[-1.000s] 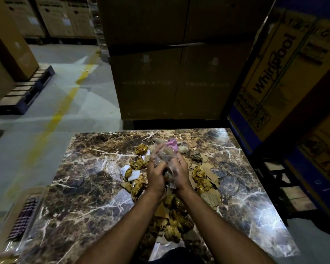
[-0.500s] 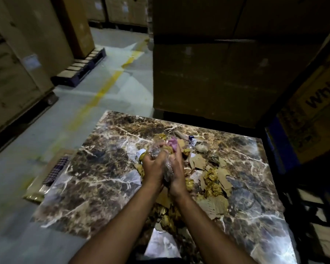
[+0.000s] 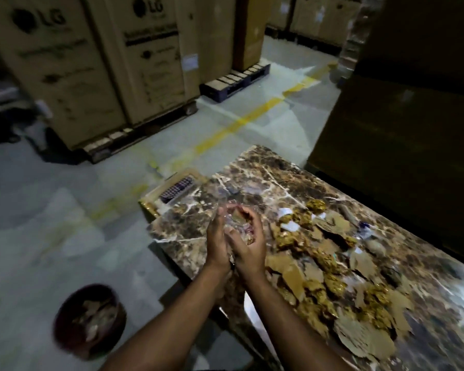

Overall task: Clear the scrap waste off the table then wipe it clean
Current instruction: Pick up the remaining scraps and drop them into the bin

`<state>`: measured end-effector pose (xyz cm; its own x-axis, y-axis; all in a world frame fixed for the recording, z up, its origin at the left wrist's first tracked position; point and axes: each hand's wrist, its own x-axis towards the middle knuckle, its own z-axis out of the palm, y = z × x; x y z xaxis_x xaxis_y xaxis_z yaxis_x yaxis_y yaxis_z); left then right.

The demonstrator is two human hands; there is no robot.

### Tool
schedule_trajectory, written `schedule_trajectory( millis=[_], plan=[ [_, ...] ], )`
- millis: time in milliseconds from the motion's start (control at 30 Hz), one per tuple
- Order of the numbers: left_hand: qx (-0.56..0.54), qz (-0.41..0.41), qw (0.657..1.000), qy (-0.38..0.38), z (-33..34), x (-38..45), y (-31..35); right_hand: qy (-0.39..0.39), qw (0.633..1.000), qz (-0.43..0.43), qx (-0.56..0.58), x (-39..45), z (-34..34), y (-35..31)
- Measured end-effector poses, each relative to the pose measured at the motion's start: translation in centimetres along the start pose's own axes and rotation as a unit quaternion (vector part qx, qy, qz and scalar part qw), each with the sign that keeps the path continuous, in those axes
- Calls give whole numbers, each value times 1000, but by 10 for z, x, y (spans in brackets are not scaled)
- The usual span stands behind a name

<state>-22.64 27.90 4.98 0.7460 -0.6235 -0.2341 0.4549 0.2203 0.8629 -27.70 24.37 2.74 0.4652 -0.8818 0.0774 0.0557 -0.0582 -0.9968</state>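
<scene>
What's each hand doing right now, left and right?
Left hand: curled round a bundle of scrap waste, holding it.
Right hand: cupped round the same bundle, holding it from the other side.

The LG logo is printed near the top of the left cardboard carton [image 3: 51, 76]. A second LG logo heads the neighbouring carton [image 3: 156, 57]; the smaller print and labels beneath are too blurred to read

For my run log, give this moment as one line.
step: clearing scrap | both hands: cupped around handful of scrap | bin: floor, lower left, partly filled | table: scraps remain | wipe: not yet
</scene>
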Motion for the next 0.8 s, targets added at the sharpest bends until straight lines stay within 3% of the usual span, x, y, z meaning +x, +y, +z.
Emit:
schedule_trajectory(
  millis=[233,367,533,700,800],
  plan=[
    [-60,70,983,161,-144,15,58,-115,992,-37,-31,-29,160,15],
    [-39,68,962,261,-257,22,92,-182,982,30,-35,-66,270,38],
    [-1,72,940,335,-379,23,122,-263,959,100,-41,-115,383,62],
    [48,33,879,473,-473,24,108,-358,923,123,-76,-151,454,117],
    [3,35,842,538,-519,35,65,-403,899,141,-101,-164,474,181]
  ],
)
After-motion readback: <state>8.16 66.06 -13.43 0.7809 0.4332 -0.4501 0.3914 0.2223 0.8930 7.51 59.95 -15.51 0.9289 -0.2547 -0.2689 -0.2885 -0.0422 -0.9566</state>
